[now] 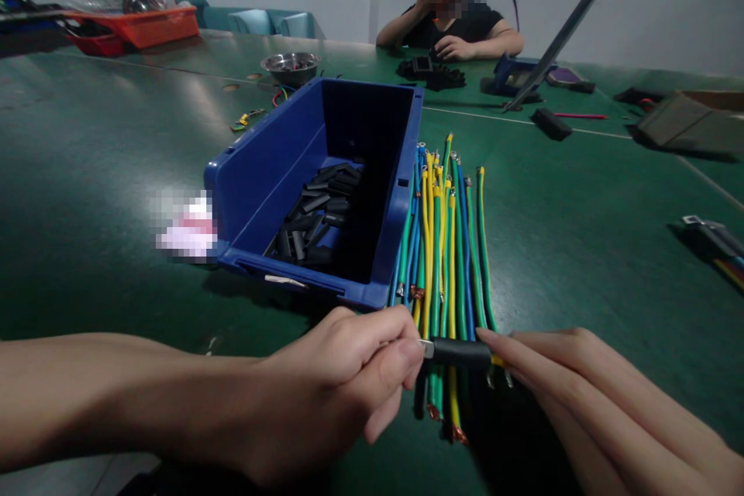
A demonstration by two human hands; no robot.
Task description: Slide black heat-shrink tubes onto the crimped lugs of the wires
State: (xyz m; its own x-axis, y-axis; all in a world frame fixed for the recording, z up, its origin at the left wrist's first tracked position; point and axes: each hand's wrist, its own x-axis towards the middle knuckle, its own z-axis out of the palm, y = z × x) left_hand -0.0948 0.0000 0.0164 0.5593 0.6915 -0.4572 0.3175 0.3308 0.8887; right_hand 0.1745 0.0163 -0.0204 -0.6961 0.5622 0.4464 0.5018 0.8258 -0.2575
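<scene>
My left hand (pixel 354 372) is closed, its thumb and forefinger pinching the flat metal lug (pixel 428 349) at the end of a cable. A black sleeve (pixel 462 353) sits around the cable just behind the lug. At the sleeve's other end my right hand (pixel 581 387) is closed on the cable, of which a short yellow piece (pixel 497 360) shows; the rest is hidden by the fingers. Beneath and beyond the sleeve lies a row of green, yellow and blue cables (pixel 453 248), some with lugs, some with bare copper ends.
A blue bin (pixel 264 139) holding loose black sleeves (pixel 317 205) stands left of the cables. Behind it is a metal bowl (pixel 291 66). An orange basket (pixel 160 27) is far left, a cardboard box (pixel 691 124) far right. Another person (pixel 453 35) sits across the green table (pixel 581 248).
</scene>
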